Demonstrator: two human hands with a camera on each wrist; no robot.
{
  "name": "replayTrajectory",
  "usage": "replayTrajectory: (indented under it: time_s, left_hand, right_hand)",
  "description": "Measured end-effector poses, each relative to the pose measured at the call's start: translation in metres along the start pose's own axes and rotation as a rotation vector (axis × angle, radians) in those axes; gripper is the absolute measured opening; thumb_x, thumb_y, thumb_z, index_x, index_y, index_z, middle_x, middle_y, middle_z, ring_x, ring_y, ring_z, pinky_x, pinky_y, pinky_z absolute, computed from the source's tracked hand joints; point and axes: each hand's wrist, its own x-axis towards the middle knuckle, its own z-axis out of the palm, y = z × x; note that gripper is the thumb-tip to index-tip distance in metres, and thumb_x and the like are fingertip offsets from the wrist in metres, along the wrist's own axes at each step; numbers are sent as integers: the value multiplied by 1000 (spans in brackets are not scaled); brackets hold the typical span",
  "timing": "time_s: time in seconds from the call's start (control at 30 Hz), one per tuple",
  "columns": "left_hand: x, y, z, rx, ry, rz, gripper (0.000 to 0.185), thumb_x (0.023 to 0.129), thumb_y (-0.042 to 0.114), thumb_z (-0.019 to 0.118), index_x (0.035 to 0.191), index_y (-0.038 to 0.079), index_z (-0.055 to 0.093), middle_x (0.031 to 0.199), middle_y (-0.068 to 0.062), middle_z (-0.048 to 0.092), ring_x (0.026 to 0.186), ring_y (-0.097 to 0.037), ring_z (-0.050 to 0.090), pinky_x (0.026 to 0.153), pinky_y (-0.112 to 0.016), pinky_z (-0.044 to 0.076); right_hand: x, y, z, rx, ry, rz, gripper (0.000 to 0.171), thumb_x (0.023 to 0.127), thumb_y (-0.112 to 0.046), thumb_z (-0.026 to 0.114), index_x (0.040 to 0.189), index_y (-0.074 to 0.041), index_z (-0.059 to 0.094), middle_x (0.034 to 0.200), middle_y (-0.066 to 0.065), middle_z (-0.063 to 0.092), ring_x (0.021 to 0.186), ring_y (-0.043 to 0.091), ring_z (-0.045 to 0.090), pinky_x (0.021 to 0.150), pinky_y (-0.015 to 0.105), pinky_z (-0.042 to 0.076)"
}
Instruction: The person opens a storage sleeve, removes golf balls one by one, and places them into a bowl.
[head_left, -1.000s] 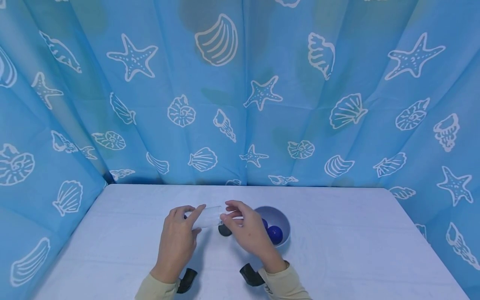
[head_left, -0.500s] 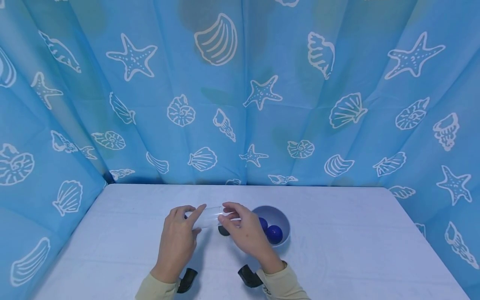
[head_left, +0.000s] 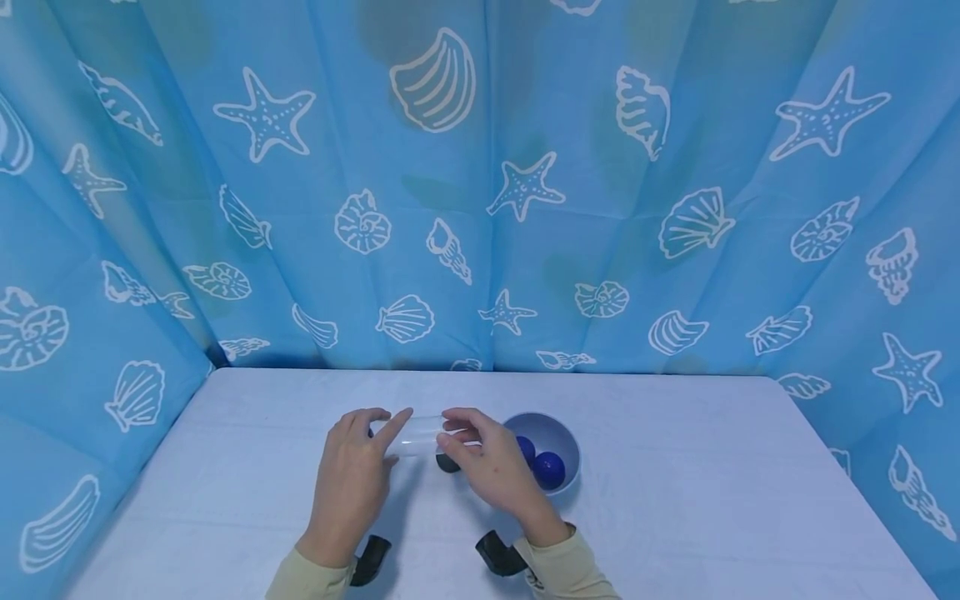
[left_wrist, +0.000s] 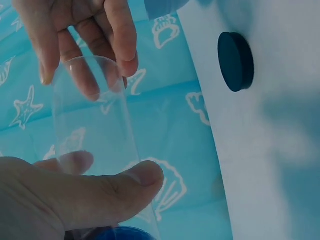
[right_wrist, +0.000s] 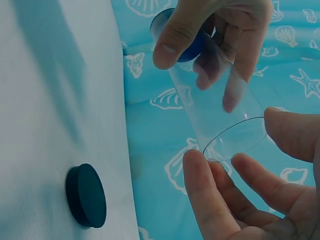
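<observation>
Head view: white table (head_left: 675,517) enclosed by a blue curtain (head_left: 525,167) printed with shells and starfish. Left hand (head_left: 351,483) and right hand (head_left: 491,462) meet above the table's near centre, holding between them a clear plastic tube (head_left: 417,433) lying roughly level, clear of the table. Left hand grips the tube's left end, fingers curled round it; right hand pinches the right, open end with its fingertips. Dark round cap (head_left: 447,462) on the table just below the right hand's fingers, partly hidden. Pale bowl (head_left: 564,442) just right of the right hand, containing dark blue balls (head_left: 549,469). Left wrist view: tube (left_wrist: 95,145) runs away from the camera; left thumb (left_wrist: 105,192) pressed along its side, a finger visible through the wall; right-hand fingers (left_wrist: 122,35) at the far rim; a blue ball (left_wrist: 117,233) in the near end by the left hand; cap (left_wrist: 235,61) lying flat on the table, apart from the tube. Right wrist view: open rim of tube (right_wrist: 220,115) nearest, right fingertips (right_wrist: 200,170) touching the rim; left hand (right_wrist: 215,30) wrapped round the far end, where the blue ball (right_wrist: 192,47) sits; cap (right_wrist: 86,196) on the table below.
</observation>
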Motion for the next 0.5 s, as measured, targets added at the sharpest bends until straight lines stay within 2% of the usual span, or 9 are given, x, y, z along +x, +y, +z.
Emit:
replayTrajectory:
  time_s: [0.3, 0.5]
  left_hand:
    - [1, -2, -5, -1, 33, 34, 68, 67, -3, 91, 128, 17, 69, 119, -14, 65, 116, -34, 58, 104, -53, 46]
    - [1, -3, -7, 14, 57, 56, 67, 66, -5, 91, 126, 16, 71, 118, -15, 66, 115, -34, 57, 105, -52, 46]
  right_hand:
    - [0, 1, -1, 85, -29, -13, 44, 101, -34, 63, 138, -12, 58, 129, 7, 64, 119, 26, 61, 98, 45, 54]
    - [0, 2, 0, 157, -44, 0, 44, 100, -32, 63, 138, -12, 58, 130, 8, 65, 118, 24, 64, 99, 42, 54]
